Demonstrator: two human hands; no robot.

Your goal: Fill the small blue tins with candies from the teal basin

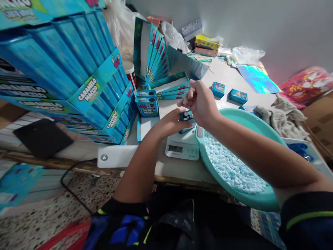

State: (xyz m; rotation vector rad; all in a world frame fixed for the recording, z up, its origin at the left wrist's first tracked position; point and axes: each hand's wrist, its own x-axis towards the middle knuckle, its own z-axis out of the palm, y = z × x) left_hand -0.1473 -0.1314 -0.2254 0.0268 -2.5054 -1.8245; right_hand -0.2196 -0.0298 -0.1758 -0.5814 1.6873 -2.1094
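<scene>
My left hand is closed around a small blue candy box that stands over the kitchen scale. Pale candies show at the box's open top. Just above that opening is my right hand, its fingers curled together; what they pinch, if anything, is hidden. A turquoise basin full of small blue-and-white candies lies under my right forearm. Left of my left hand, upright blue candy boxes stand in a display tray.
Tall stacks of filled blue display boxes rise at the left. Open cartons sit behind my hands. Two small blue boxes lie beyond my right hand. A grey cloth is at the right, and a white power bank near the front edge.
</scene>
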